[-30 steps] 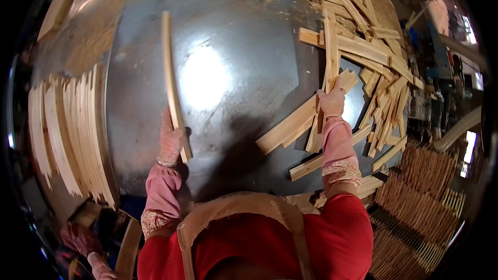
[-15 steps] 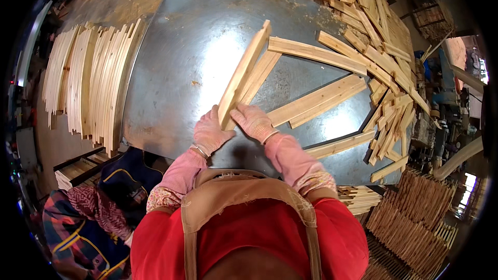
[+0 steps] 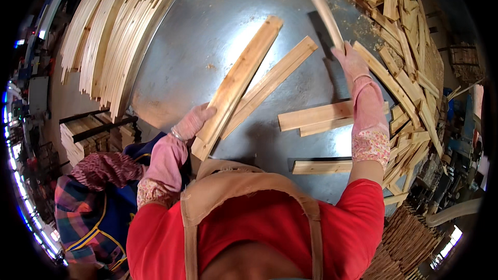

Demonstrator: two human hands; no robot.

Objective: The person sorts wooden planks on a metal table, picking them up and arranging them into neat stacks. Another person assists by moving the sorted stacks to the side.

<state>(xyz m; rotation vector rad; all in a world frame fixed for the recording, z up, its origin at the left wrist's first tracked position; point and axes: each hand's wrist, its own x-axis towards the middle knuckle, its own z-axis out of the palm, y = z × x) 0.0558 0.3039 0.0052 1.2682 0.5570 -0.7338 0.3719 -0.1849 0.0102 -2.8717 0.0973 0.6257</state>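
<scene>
My left hand (image 3: 193, 122), in a pink glove, is closed around the lower part of a long wooden plank (image 3: 241, 78) that slants up and away from me. Beside it, another plank (image 3: 280, 75) lies at an angle on the metal tabletop (image 3: 218, 31). Out to the right, my right hand (image 3: 350, 63) is closed on the near end of a wooden strip (image 3: 328, 19), whose far end is lifted and casts a shadow. Two overlapping boards (image 3: 316, 116) lie beneath my right forearm, and a single board (image 3: 321, 167) lies closer to me, partly hidden by the sleeve.
A heap of loose wood pieces (image 3: 410, 80) covers the table's right and far right. Neat stacks of strips (image 3: 111, 46) stand at the left. Below them a person in a plaid sleeve (image 3: 78, 202) works close by. Piled slats (image 3: 394, 238) stand at lower right.
My right hand has left the plank near my left hand and reached far right, where it now grips another strip. My left hand keeps its plank. The view has shifted.
</scene>
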